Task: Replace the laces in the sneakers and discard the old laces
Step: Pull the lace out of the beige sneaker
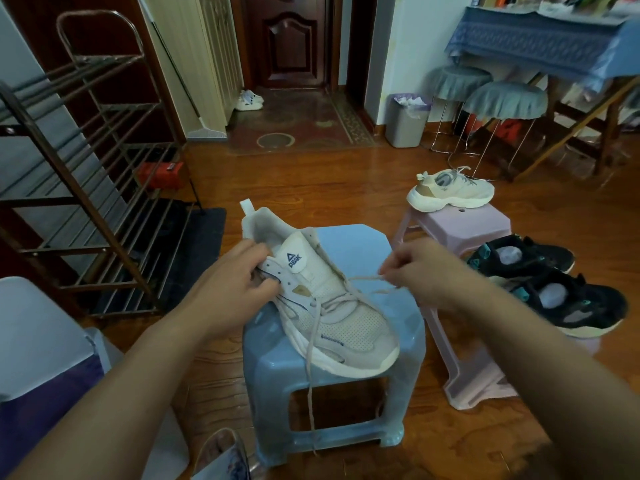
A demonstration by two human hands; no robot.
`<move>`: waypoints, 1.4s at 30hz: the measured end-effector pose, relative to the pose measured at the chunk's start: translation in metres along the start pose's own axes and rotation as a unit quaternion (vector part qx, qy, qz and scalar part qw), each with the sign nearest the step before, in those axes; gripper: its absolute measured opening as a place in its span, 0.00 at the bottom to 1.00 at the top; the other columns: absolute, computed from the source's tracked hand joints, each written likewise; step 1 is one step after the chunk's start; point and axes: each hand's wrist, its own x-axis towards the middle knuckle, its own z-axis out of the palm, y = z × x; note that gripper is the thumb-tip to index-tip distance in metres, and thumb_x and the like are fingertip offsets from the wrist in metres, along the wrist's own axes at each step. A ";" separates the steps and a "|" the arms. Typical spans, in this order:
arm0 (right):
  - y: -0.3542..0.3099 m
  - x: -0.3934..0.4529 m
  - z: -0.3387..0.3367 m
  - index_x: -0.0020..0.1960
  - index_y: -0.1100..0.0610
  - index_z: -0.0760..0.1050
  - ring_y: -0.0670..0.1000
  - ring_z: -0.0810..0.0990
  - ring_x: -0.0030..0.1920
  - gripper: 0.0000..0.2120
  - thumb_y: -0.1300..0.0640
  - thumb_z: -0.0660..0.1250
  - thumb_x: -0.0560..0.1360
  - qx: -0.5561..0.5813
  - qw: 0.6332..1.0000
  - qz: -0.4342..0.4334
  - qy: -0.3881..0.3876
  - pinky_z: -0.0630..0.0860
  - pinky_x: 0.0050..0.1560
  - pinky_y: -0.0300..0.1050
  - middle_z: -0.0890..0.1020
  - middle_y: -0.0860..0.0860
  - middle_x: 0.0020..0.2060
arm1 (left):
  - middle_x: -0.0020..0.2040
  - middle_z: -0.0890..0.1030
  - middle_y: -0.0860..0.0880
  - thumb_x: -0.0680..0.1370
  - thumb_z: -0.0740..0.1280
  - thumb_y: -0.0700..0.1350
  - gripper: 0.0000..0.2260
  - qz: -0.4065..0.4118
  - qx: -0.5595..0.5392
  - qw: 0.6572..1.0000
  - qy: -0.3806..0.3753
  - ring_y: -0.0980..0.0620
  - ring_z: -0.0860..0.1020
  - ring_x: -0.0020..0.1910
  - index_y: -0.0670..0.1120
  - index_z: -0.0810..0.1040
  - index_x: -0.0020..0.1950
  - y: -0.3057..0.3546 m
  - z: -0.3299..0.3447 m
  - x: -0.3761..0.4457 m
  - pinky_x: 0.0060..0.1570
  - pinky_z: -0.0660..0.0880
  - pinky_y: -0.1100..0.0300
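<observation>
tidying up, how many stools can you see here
4: blue stool under the white sneaker, pink stool beside it, two grey-covered stools by the table. Others may be hidden.

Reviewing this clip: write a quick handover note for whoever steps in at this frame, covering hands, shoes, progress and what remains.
Left hand grips the white sneaker at its collar, steadying it on the blue stool.
Right hand pinches one lace end, drawn out to the side; the other end hangs down the stool's front.
Upper eyelets look empty, lower ones threaded; whether this lace is old or new cannot be told.
Beige sneaker sits laced on the pink stool; black pair is on the floor.
Left: finish this shoe, do the others, bin old laces; trash bin is by the wall.
</observation>
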 end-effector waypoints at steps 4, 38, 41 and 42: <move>0.021 -0.014 -0.014 0.48 0.59 0.77 0.52 0.76 0.37 0.08 0.58 0.62 0.81 -0.094 0.981 0.105 -0.132 0.75 0.39 0.46 0.78 0.53 0.39 | 0.46 0.72 0.57 0.77 0.67 0.48 0.07 0.010 0.010 1.000 0.005 0.55 0.74 0.42 0.54 0.71 0.42 0.000 0.002 0.001 0.45 0.76 0.44; 0.092 0.043 -0.017 0.52 0.66 0.77 0.60 0.80 0.45 0.09 0.60 0.64 0.79 -0.104 0.939 0.259 0.201 0.79 0.44 0.51 0.81 0.61 0.44 | 0.45 0.71 0.59 0.78 0.67 0.49 0.07 0.001 0.005 1.000 -0.003 0.58 0.72 0.42 0.58 0.71 0.42 0.001 0.003 -0.005 0.39 0.68 0.57; 0.095 0.039 -0.022 0.62 0.64 0.75 0.63 0.79 0.53 0.13 0.61 0.65 0.79 -0.149 0.932 0.244 0.221 0.80 0.53 0.56 0.79 0.63 0.54 | 0.45 0.71 0.58 0.80 0.67 0.50 0.09 -0.001 0.023 1.000 -0.003 0.58 0.72 0.42 0.58 0.69 0.42 0.002 0.002 -0.005 0.39 0.67 0.58; 0.080 0.038 -0.021 0.63 0.60 0.75 0.59 0.80 0.52 0.13 0.60 0.66 0.79 -0.148 0.944 0.191 0.225 0.80 0.52 0.55 0.80 0.60 0.55 | 0.45 0.72 0.58 0.80 0.67 0.51 0.08 -0.001 0.030 1.000 -0.006 0.57 0.73 0.43 0.58 0.70 0.43 0.003 0.002 -0.006 0.40 0.69 0.57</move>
